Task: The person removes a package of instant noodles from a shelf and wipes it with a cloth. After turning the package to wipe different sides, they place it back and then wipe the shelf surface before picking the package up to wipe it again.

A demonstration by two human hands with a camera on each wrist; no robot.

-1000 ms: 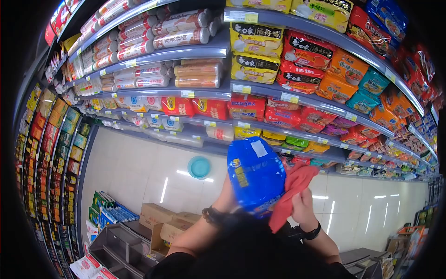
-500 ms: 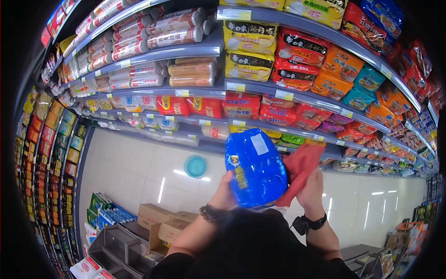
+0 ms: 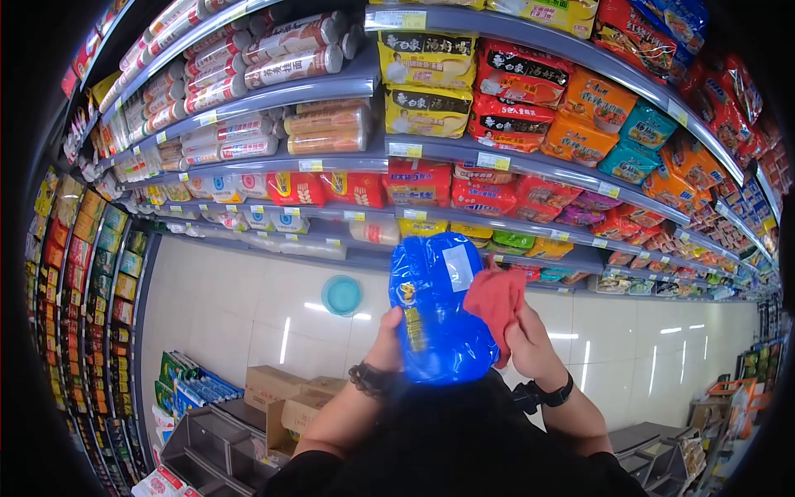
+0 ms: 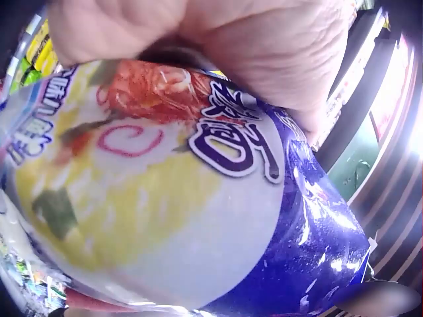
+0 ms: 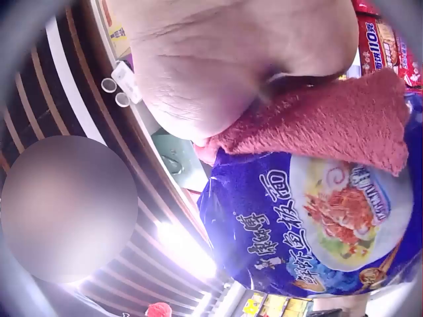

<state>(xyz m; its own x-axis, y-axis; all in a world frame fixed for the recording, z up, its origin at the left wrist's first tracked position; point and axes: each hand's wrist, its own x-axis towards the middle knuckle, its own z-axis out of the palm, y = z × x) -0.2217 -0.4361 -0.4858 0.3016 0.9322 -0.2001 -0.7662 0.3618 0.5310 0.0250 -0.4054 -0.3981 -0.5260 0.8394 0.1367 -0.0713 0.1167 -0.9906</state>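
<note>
A glossy blue multipack of instant noodles (image 3: 443,335) is held up in front of the chest, its back with a white label facing the head camera. My left hand (image 3: 385,341) grips its left side; in the left wrist view that hand (image 4: 264,49) curls over the edge above the printed noodle picture. My right hand (image 3: 534,349) holds a bunched red cloth (image 3: 495,302) against the pack's right edge, where the wrapper bends inward. The right wrist view shows the cloth (image 5: 330,125) lying along the edge of the pack's printed front (image 5: 254,211).
Shelves ahead carry yellow noodle packs (image 3: 426,112), orange noodle packs (image 3: 592,99) and rolls of dried noodles (image 3: 294,66). A teal basin (image 3: 341,296) stands on the tiled floor. Cardboard boxes (image 3: 272,387) and grey bins (image 3: 199,443) are at the lower left; another stocked shelf (image 3: 70,306) lines the left.
The red cloth has moved left from beside the pack onto its right edge, and the right hand with it. The left hand keeps its grip. The shelves have shifted leftward in the head view.
</note>
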